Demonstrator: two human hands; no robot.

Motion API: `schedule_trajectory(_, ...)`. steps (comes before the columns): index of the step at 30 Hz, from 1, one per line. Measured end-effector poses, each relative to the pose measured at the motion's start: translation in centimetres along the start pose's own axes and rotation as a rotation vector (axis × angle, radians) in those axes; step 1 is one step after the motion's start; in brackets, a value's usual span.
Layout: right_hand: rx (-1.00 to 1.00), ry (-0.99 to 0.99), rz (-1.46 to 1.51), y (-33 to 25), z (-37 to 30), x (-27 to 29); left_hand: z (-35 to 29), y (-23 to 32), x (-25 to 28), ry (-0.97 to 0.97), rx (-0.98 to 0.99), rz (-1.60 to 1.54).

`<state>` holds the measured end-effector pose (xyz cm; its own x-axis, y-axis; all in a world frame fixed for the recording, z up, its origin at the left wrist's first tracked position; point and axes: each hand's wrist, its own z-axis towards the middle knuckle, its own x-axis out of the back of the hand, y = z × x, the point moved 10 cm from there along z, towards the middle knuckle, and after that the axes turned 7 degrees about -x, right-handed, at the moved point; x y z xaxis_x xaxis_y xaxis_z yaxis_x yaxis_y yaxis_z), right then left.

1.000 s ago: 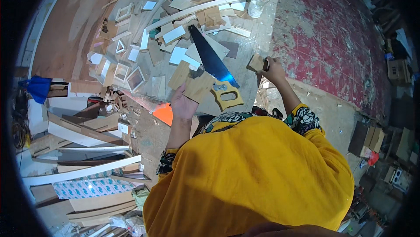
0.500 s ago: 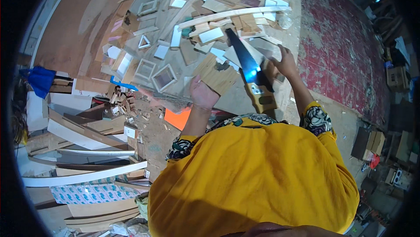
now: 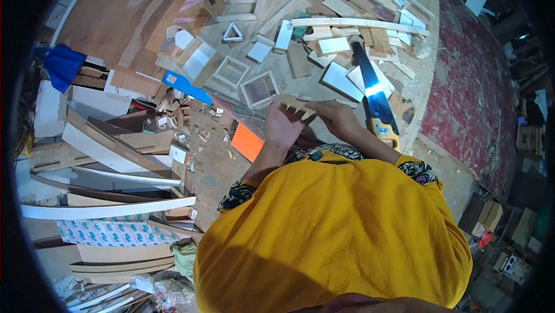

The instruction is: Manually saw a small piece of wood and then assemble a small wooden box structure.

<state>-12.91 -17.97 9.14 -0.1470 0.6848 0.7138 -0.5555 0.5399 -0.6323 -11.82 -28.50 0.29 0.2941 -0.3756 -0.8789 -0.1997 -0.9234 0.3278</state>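
Head view: both hands meet just in front of the person's chest, over the near edge of the worktop [image 3: 173, 12]. The left hand [image 3: 282, 128] has its fingers curled round a small notched wooden piece [image 3: 296, 105], a pale offcut with a row of teeth cut along one edge. The right hand [image 3: 341, 119] comes in from the other side and touches the same piece, or the wood just under it; the fisheye bend and the small scale make it hard to tell how tightly its fingers close, so it may be only steadying rather than gripping. The piece sits raised between the two hands, above the worktop's edge and not lying flat on it.

The handsaw [image 3: 376, 96] lies free on the worktop just to the right of the right hand, yellow handle toward the person, blade pointing away; neither hand is on it. Small white-faced frames [image 3: 259, 89] and wood strips lie scattered beyond, and an orange card [image 3: 248, 141] sits below the left wrist.

To handle the piece well, I would judge it best held by its solid back edge, since the thin teeth look easy to snap, and kept clear of the saw's blade.
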Motion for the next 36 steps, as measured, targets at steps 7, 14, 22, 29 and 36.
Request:
schedule_trajectory(7,-0.494,-0.063,0.587,5.9,2.3,-5.4,-2.8,6.4,6.6,0.159,-0.153,0.722)
schedule_trajectory(14,-0.606,-0.164,0.449,8.4,1.6,-6.9,-1.9,12.8,11.5,0.313,-0.352,0.722)
schedule_trajectory(22,-0.924,-0.077,0.702,13.9,-4.4,-2.9,4.9,22.6,13.5,0.373,-0.553,0.771)
schedule_trajectory(29,-1.043,0.144,0.776,16.3,-10.1,0.4,7.3,24.7,15.7,0.473,-0.504,0.827)
schedule_trajectory(36,-1.064,0.232,0.823,16.4,-11.6,1.1,6.4,27.0,12.3,0.328,-0.528,0.817)
